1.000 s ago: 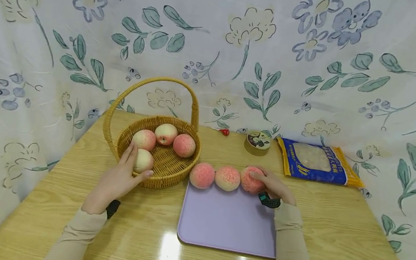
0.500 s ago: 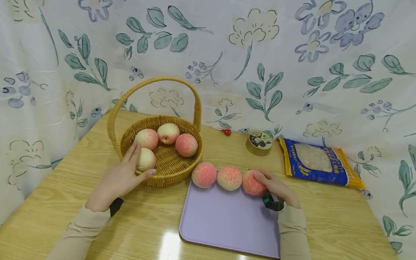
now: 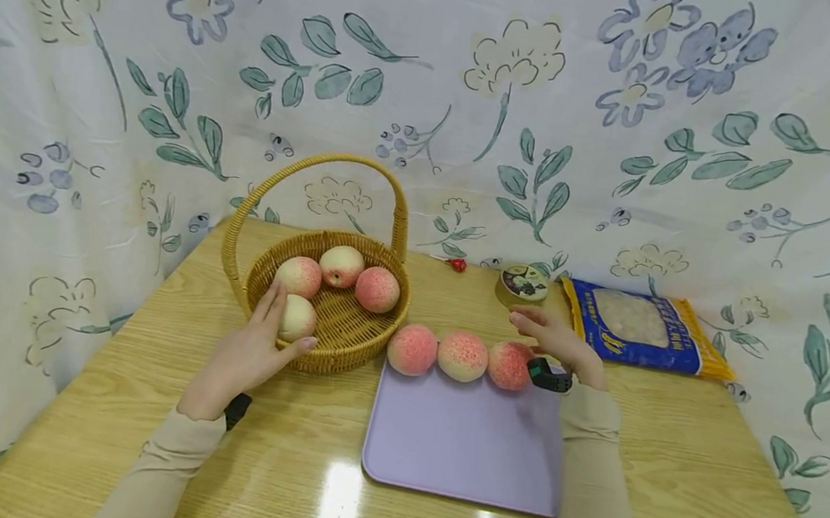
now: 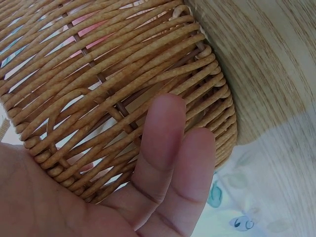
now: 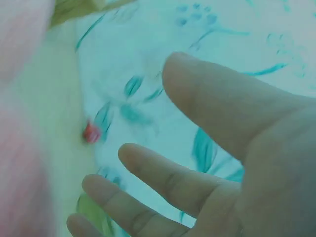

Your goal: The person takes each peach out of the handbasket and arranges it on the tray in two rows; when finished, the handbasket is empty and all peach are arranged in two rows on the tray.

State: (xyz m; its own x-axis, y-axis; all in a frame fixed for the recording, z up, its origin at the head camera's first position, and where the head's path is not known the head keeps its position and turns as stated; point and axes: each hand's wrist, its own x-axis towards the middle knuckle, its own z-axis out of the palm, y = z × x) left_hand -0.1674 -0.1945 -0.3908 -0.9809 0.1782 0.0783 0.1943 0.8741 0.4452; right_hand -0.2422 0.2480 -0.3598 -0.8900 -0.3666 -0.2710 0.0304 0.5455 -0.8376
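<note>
In the head view, a wicker basket (image 3: 356, 358) with a tall handle holds several pink-and-cream peaches. My left hand (image 3: 248, 360) rests on its near-left rim, fingers extended beside a pale peach (image 3: 298, 319) and thumb at the front rim. In the left wrist view two fingers (image 4: 165, 143) lie against the basket's woven outer wall. Three peaches line up along the back edge of a lilac tray (image 3: 460, 447). Just above and behind the rightmost peach (image 3: 509, 366) hovers my right hand (image 3: 557, 344), holding nothing, its fingers spread in the right wrist view.
A round tin (image 3: 522, 284) stands at the back of the wooden table, near a small red item (image 3: 457, 264). To the right lies a blue and yellow food bag (image 3: 641, 329). A floral cloth (image 3: 432, 85) hangs behind the table.
My right hand has let go of the rightmost peach and risen slightly up and back from it. The left hand keeps its place on the basket. The head view has shifted slightly.
</note>
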